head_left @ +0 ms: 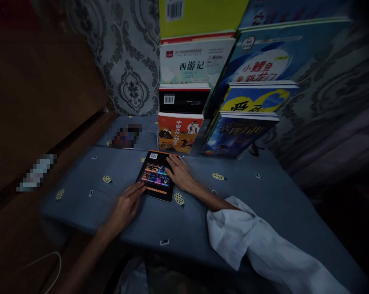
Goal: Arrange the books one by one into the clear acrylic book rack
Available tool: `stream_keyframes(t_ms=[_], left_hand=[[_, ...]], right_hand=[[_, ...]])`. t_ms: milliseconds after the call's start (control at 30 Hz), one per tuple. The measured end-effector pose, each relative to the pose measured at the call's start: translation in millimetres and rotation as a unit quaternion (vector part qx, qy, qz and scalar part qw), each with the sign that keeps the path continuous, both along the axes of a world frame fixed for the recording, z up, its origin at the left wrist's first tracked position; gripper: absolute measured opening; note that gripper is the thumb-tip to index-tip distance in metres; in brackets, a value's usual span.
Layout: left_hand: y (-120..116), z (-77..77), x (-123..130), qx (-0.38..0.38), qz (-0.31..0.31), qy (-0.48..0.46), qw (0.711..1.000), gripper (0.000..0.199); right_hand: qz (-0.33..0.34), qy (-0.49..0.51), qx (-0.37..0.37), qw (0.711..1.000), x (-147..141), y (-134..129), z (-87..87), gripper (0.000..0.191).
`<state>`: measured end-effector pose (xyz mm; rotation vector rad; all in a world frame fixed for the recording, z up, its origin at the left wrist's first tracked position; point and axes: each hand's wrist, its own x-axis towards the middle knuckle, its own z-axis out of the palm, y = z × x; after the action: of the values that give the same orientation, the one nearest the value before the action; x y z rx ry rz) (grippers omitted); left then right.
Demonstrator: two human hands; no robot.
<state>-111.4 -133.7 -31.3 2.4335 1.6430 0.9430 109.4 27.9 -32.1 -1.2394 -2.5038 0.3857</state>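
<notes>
A thin black book [155, 194] lies on the blue cloth, showing a barcode at its upper left, a grid of bright pictures and an orange strip. My left hand [129, 202] rests at its lower left edge, fingers straight and touching the cover. From the right side, my right hand [180, 173] lies over the book's upper right edge with its fingers stretched out and spread. Neither hand lifts the book. Just behind it stands an orange-red book [180, 132] with Chinese lettering and a horse picture.
Behind are two upright columns of books, including a white book [196, 61] at left and a dark blue book [238, 132] at right. Patterned wallpaper [132, 85] backs the blue cloth-covered table [242, 179]. Brown wooden furniture [43, 90] borders the left. A white cable [60, 265] hangs lower left.
</notes>
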Motion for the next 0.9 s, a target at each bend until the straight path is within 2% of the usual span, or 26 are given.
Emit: stream_keyframes(t_ms=[167, 367, 533, 700, 900], left_hand=[[35.8, 6.7, -8.7, -0.066, -0.016, -0.003, 0.998, 0.039], [115.4, 4.5, -17.3, -0.116, -0.010, 0.039, 0.992, 0.046], [168.6, -5.6, -15.1, -0.100, 0.006, 0.063, 0.993, 0.045], [181.3, -16.0, -8.6, -0.060, 0.038, 0.076, 0.995, 0.044], [163.4, -15.8, -0.3, -0.050, 0.055, 0.089, 0.993, 0.043]], right_hand=[[-0.028, 0.002, 0.007, 1.000, -1.5, -4.0, 0.1, 0.056], [-0.037, -0.008, 0.005, 0.999, -1.4, -8.4, 6.6, 0.055], [-0.034, 0.000, 0.007, 0.999, 1.2, -9.0, 7.9, 0.055], [-0.029, 0.002, 0.012, 1.000, 1.4, -5.5, 5.1, 0.055], [-0.017, -0.005, 0.006, 1.000, 4.5, -8.7, 4.5, 0.054]])
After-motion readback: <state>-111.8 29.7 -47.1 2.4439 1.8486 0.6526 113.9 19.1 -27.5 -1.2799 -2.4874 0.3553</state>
